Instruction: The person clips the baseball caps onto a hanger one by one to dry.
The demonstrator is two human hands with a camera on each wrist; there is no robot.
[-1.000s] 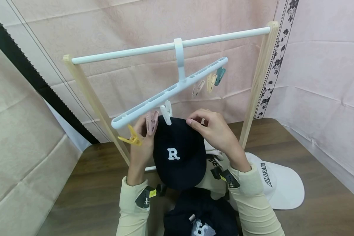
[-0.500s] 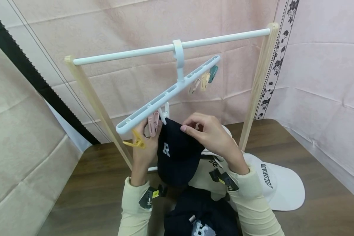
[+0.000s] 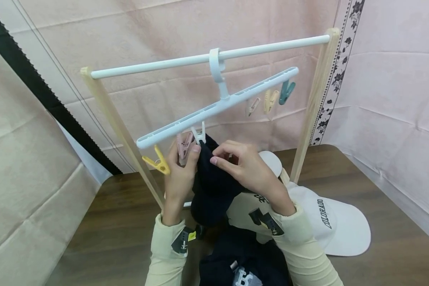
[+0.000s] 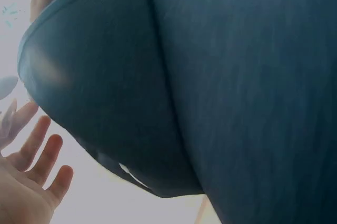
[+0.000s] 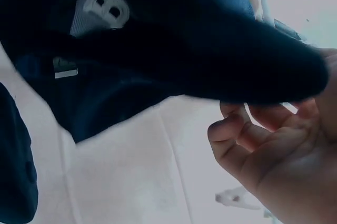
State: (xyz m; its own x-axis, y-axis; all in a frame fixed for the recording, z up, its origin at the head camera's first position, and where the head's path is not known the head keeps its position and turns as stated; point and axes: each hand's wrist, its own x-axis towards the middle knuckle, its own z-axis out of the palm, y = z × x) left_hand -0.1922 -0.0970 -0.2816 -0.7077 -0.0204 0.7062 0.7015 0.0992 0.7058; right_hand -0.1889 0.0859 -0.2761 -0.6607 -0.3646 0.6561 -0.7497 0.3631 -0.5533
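Observation:
In the head view a black baseball cap (image 3: 214, 184) hangs under the pale blue hanger (image 3: 218, 106), with a white clothespin (image 3: 201, 135) at its upper edge. My right hand (image 3: 241, 163) pinches the cap's edge between thumb and fingertips; the right wrist view shows its other fingers (image 5: 253, 134) curled beneath. Left of the cap, my left hand (image 3: 178, 172) holds the pink clothespin (image 3: 184, 146) between thumb and index finger, the thumb close to the cap. The cap fills most of the left wrist view, where the left hand's remaining fingers (image 4: 45, 161) are spread.
The hanger hooks over a white rod (image 3: 271, 48) between wooden posts. A yellow clothespin (image 3: 157, 161) hangs at its left end, with a teal clothespin (image 3: 286, 92) among several on the right. White (image 3: 337, 222), beige (image 3: 244, 212) and black caps (image 3: 243, 254) lie on the wooden table (image 3: 111, 230).
The cap has turned, so its white R no longer shows from the front. The hanger first swung left, then swivelled back right. The right hand has shifted left, and the left thumb now shows beside the pink clothespin.

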